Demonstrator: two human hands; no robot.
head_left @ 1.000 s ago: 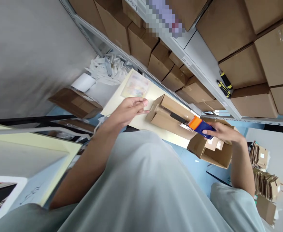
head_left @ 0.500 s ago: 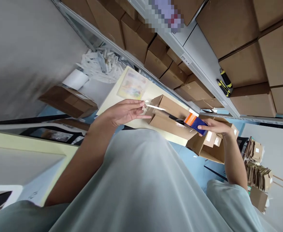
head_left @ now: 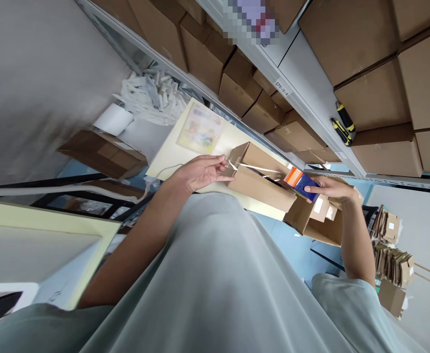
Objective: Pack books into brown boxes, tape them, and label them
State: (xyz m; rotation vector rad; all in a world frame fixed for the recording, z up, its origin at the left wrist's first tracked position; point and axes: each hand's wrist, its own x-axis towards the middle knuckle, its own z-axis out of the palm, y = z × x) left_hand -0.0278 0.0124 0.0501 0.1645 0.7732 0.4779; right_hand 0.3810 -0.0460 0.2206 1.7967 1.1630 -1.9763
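Observation:
A cardboard box (head_left: 261, 189) lies on the cream table (head_left: 165, 147). My right hand (head_left: 327, 189) is wrapped round a blue and orange tape dispenser (head_left: 303, 185) at the box's right end. From it a strip of clear packing tape (head_left: 257, 168) stretches leftward over the box, catching the light. At the box's left end my left hand (head_left: 205, 172) pinches the tape's free end between thumb and fingertips, its other fingers extended. Whether the tape touches the box top along its length I cannot tell.
A colourful printed sheet (head_left: 200, 128) lies on the table behind the left hand. Shelves of cardboard boxes (head_left: 242, 81) run along the back, with yellow-black cutters (head_left: 342, 125) on a ledge. An open carton (head_left: 323, 230) stands right; another carton (head_left: 105, 152) and a white roll (head_left: 114, 119) are left.
My left hand has moved slightly right towards the box, its fingertips closer to the box's end. The dispenser in my right hand has shifted slightly right and tilted; the tape strip stays stretched between them.

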